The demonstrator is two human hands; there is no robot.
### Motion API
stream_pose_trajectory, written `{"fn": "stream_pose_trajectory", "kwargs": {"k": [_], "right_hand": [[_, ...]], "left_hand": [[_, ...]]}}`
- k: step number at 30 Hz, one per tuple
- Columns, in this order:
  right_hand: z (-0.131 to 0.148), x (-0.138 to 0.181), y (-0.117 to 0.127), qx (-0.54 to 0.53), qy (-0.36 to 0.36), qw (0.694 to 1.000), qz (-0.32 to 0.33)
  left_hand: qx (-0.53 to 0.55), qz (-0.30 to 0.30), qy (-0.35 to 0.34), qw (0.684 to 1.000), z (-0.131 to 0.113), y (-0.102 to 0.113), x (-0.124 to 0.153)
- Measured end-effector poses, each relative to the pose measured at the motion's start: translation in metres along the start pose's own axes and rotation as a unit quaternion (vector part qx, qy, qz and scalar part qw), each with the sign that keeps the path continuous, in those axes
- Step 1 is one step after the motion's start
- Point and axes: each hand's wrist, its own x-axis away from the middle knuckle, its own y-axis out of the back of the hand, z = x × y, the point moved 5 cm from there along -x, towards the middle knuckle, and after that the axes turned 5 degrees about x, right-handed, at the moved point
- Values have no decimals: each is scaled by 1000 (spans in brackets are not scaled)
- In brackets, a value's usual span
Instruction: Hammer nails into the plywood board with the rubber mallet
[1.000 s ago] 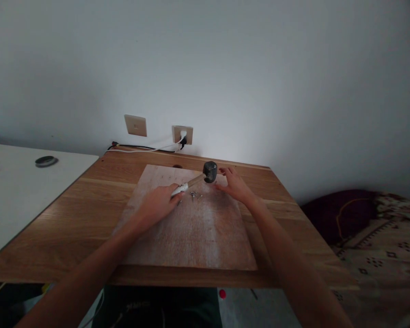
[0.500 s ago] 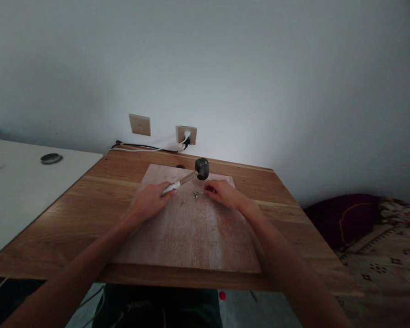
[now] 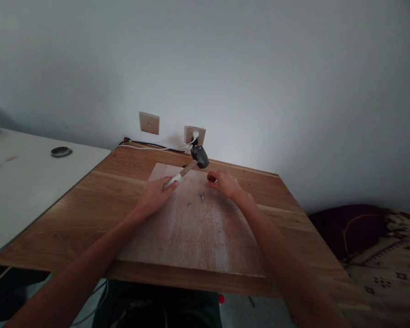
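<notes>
My left hand (image 3: 156,195) is wrapped around the white grip of a mallet (image 3: 187,169). Its black head (image 3: 200,156) is raised above the far part of a worn board (image 3: 194,237), with the handle slanting up to the right. My right hand (image 3: 225,184) is over the board's right side, thumb and fingers pinched together. Whatever is between those fingers is too small to make out. A little heap of shiny metal pieces (image 3: 202,196), perhaps screws or nails, lies on the board between both hands. One loose metal piece (image 3: 189,203) rests to its left.
The board lies on a wooden table (image 3: 99,191) against the wall. A socket with plugs (image 3: 195,135) and cables (image 3: 146,146) are behind it. On a white table (image 3: 23,191) at left sits a round dark lid-like object (image 3: 61,151). A patterned cloth (image 3: 389,273) is at right.
The mallet head has risen and tilted in my left hand. My right hand has drawn back from the metal pieces, up and away from them. The view has shifted slightly left.
</notes>
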Motion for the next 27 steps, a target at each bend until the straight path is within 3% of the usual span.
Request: {"fn": "stream_pose_trajectory", "kwargs": {"k": [20,27], "right_hand": [[-5,-5,-5,-5,-11,1000,9],[-45,14,20,-84,-11,991,-101]], "left_hand": [[-31,27,-18,999,-8,3,11],[-125,70,-38,989,-19,-2,13]]}}
